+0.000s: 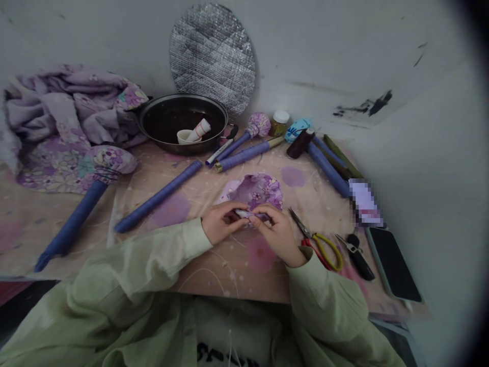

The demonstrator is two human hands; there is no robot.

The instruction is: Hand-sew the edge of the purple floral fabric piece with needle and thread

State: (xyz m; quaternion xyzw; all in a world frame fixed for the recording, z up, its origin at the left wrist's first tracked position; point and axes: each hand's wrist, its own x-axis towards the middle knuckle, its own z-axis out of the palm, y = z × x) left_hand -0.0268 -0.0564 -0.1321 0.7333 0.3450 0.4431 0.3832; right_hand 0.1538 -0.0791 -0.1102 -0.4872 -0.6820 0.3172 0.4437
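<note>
A purple floral cloth piece [263, 188] forms an open pouch shape on the table in front of me. My left hand [222, 221] pinches its near edge from the left. From the right, my right hand [275, 229] pinches the same folded edge, with its thumb close to the left fingertips. Whether a needle or thread is between the fingers is too small to tell. Scissors with yellow and red handles [329, 251] lie just right of my right hand.
Behind are a black pan [153, 133] with a cup, a foil disc [212, 58], a jar [279, 124] and a dark thread spool [300, 144]. Purple-wrapped sticks [158, 197] and bundled cloth [64, 112] lie left; snips [359, 259] and a phone [393, 263] lie right.
</note>
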